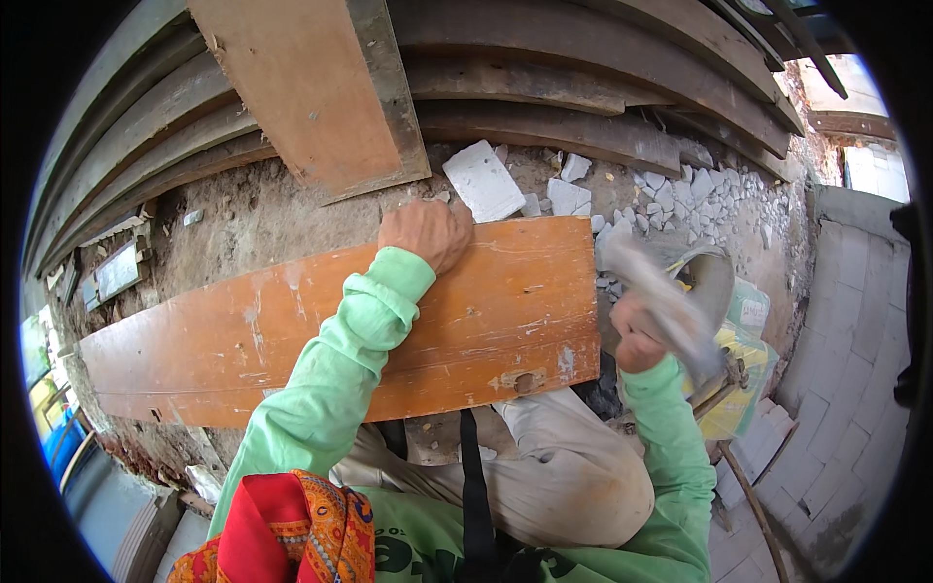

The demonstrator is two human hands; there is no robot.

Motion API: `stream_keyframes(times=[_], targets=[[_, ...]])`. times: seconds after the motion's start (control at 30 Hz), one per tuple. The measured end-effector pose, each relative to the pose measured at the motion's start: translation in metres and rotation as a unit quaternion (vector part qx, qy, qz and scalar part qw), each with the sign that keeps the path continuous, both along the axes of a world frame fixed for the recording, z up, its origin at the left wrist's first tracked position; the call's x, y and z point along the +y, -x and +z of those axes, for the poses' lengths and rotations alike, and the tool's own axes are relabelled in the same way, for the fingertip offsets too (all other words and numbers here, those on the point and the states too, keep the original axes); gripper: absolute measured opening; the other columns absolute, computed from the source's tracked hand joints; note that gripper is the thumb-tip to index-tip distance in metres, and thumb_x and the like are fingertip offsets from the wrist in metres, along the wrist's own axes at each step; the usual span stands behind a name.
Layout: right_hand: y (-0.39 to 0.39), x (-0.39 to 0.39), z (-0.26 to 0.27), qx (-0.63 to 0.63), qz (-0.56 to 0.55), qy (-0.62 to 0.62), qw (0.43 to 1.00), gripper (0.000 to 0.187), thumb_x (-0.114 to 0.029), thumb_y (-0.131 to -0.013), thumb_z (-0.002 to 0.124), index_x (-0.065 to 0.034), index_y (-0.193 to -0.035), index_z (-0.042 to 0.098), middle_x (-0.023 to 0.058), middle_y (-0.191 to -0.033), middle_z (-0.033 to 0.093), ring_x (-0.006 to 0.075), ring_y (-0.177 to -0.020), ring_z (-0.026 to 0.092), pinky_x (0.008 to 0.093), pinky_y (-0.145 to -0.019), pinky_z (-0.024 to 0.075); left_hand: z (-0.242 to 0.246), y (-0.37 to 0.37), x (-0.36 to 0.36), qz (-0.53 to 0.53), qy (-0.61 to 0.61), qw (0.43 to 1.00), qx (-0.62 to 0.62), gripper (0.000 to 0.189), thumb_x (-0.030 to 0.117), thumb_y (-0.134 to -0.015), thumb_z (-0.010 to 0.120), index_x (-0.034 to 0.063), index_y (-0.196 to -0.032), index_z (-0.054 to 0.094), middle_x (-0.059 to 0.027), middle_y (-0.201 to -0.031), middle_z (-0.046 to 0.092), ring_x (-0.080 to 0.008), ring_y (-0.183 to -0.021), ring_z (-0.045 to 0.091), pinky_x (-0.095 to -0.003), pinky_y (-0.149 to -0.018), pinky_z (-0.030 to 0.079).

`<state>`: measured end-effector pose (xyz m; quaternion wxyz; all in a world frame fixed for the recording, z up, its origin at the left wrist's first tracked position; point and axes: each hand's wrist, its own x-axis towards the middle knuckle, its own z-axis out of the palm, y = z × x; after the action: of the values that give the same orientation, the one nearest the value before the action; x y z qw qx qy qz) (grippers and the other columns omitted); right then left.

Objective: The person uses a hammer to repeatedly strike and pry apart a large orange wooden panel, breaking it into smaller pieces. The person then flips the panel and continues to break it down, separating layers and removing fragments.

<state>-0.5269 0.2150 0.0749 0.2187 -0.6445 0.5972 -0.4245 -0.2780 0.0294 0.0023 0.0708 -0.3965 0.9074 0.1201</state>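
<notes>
Across my lap lies a long orange-varnished wooden board [503, 291], scratched and marked with pale smears, with a round hole near its right end. My left hand [428, 232] grips the board's far edge, its fingertips hidden. To the right of the board, my right hand [637, 331] is closed around a long pale tool [660, 280]. Motion blurs the tool, so its exact kind cannot be told. It is raised at a slant, apart from the board.
Beyond the board lie broken white pieces, among them a large white block [484, 181] and a rubble heap [689, 193]. Stacked timber planks [525, 80] and a leaning plywood panel [313, 87] stand behind. A yellow sack [743, 372] and a wooden stick [754, 503] are at right.
</notes>
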Motion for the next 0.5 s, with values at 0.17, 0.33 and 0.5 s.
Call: stream_keyframes(times=[0.17,0.33,0.5], targets=[[0.014,0.003,0.002,0.08,-0.097,-0.233,0.964,0.038,-0.037,-0.101,0.063,-0.0002,-0.091,0.065,0.0143,-0.067,0.06,0.0208,-0.059,0.062,0.036,-0.052,0.0436,0.001,0.001,0.0,0.048,0.014,0.997,0.053,0.029,0.022,-0.095,0.05,0.0078,-0.076,0.066,-0.0167,-0.07,0.07,-0.0379,-0.061,0.07,-0.0461,-0.051,0.055],[-0.003,0.015,-0.006,-0.179,-0.086,-0.01,0.98,0.053,-0.047,-0.101,0.061,0.0048,-0.088,0.062,0.0074,-0.061,0.057,0.0194,-0.056,0.058,0.0345,-0.051,0.0407,0.002,0.003,-0.004,0.052,-0.052,0.997,0.002,0.026,0.027,-0.101,0.049,0.011,-0.093,0.067,-0.016,-0.073,0.069,-0.0384,-0.067,0.069,-0.0498,-0.053,0.055],[0.004,0.006,-0.014,0.05,-0.157,-0.23,0.959,0.047,-0.045,-0.104,0.056,-0.002,-0.086,0.063,0.001,-0.063,0.054,0.0166,-0.056,0.051,0.0325,-0.054,0.0401,0.006,0.002,-0.003,0.045,-0.003,0.997,0.056,0.034,0.023,-0.096,0.048,0.0066,-0.072,0.066,-0.0193,-0.075,0.071,-0.0387,-0.064,0.07,-0.0474,-0.055,0.056]])
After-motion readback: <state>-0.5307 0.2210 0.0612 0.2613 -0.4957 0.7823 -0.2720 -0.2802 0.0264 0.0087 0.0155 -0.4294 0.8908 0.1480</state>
